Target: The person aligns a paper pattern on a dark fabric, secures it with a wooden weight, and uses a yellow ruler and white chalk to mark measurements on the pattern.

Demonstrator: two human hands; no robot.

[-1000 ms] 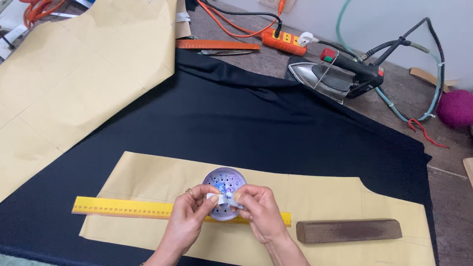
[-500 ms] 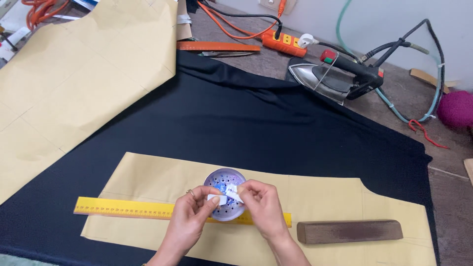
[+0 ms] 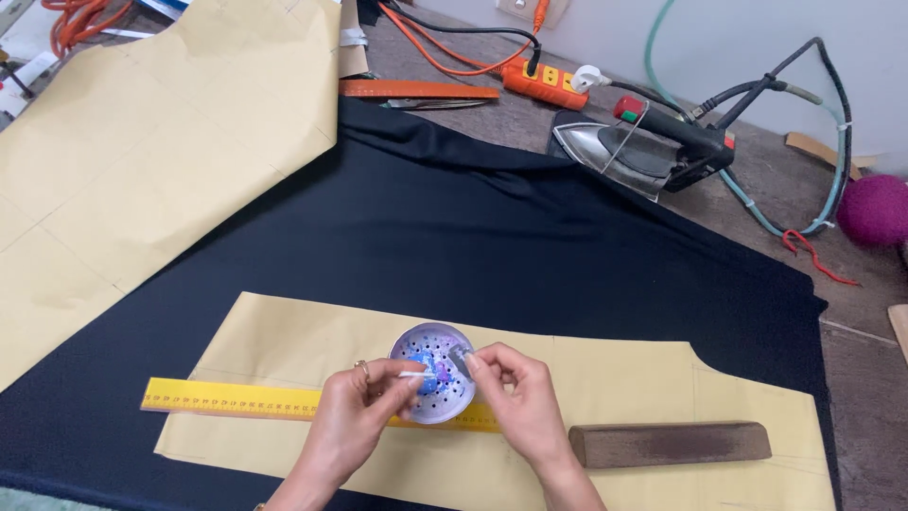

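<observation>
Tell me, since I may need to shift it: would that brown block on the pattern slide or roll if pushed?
The brown block looks long and flat-bottomed, so it would probably slide, not roll. It rests on the paper pattern, apparently as a weight, so likely heavy and stiff.

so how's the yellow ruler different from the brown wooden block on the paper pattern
The yellow ruler is thin, flat and bright with printed marks; the wooden block is thick, dark brown and plain. The ruler runs under the small dish near both hands, while the block lies clear to the right, untouched. Both are long, lie lengthwise on the tan paper pattern.
</observation>
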